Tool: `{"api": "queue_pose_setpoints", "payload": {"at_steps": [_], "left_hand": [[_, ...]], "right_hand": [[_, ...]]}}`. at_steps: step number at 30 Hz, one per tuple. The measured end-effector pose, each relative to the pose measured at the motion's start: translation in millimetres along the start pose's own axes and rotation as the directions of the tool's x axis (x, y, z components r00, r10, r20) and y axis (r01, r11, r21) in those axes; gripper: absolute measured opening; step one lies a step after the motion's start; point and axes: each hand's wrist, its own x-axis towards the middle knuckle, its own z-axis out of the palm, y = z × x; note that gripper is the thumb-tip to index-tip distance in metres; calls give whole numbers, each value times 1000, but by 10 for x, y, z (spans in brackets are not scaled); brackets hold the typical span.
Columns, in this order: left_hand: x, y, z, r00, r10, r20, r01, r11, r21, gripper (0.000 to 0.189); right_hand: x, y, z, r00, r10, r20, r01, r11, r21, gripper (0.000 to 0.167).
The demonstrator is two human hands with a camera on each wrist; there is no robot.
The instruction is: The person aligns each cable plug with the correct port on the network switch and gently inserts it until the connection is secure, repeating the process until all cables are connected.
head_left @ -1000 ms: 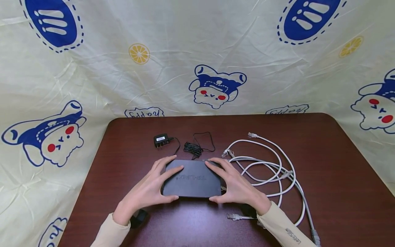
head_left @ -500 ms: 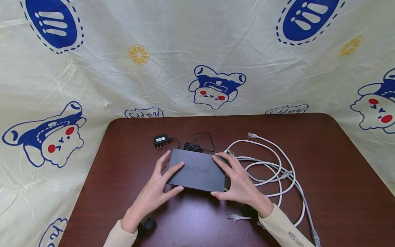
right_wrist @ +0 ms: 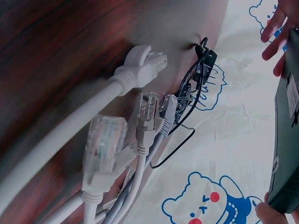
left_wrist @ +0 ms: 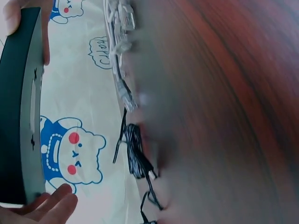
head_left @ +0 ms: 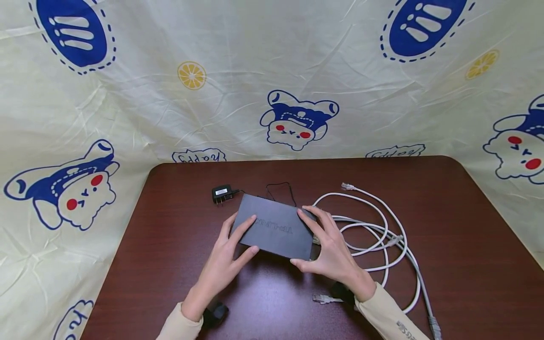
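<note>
A flat dark grey network switch (head_left: 276,229) with TP-LINK lettering is raised over the middle of the table, its right end turned nearer. My left hand (head_left: 223,257) grips its left end, thumb at the near edge and fingertips on the top. At the other end my right hand (head_left: 329,250) holds it, thumb near the front corner and fingers over the far right. Both wrist views show the underside of the switch (left_wrist: 32,102), with a pale label (right_wrist: 293,97) and mounting slots, well above the tabletop.
White network cables (head_left: 401,257) lie coiled on the right of the brown table (head_left: 450,212), one plug (head_left: 321,299) near the front. Behind the switch are a black power adapter (head_left: 222,193) and its tied cord (left_wrist: 135,154). A printed cloth (head_left: 238,123) hangs behind.
The switch has risen off the table, moved away and slightly right, and rotated so its left end is farther. Both hands moved with it, and it now covers the tied cord in the head view.
</note>
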Motion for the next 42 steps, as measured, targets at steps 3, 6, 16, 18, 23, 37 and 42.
{"api": "queue_pose_setpoints", "payload": {"at_steps": [3, 6, 16, 18, 23, 37, 42], "left_hand": [[21, 2, 50, 998, -1, -55, -2, 999, -52, 60], [36, 5, 96, 994, -22, -107, 9, 992, -122, 58], [70, 64, 161, 970, -227, -90, 152, 849, -505, 52], [83, 74, 159, 964, -252, -90, 163, 820, -549, 51], [99, 82, 149, 949, -294, -116, 161, 765, -623, 48], [136, 59, 82, 957, -262, -121, 61, 592, -803, 39], [159, 46, 43, 967, -228, -111, 44, 582, -812, 39]], "right_hand": [[10, -26, 2, 1000, 7, -13, -7, 1000, -9, 92], [20, -52, 6, 1000, 5, -25, -5, 1000, -21, 92], [17, -111, 37, 1000, 11, -23, -12, 999, -34, 91], [18, -121, 44, 1000, 15, -21, -16, 999, -37, 91], [17, -148, 56, 999, 38, -6, -38, 999, -36, 92], [-15, -218, -86, 992, 119, 52, -127, 972, 198, 61], [29, -227, -163, 982, 161, 99, -183, 941, 285, 49]]}}
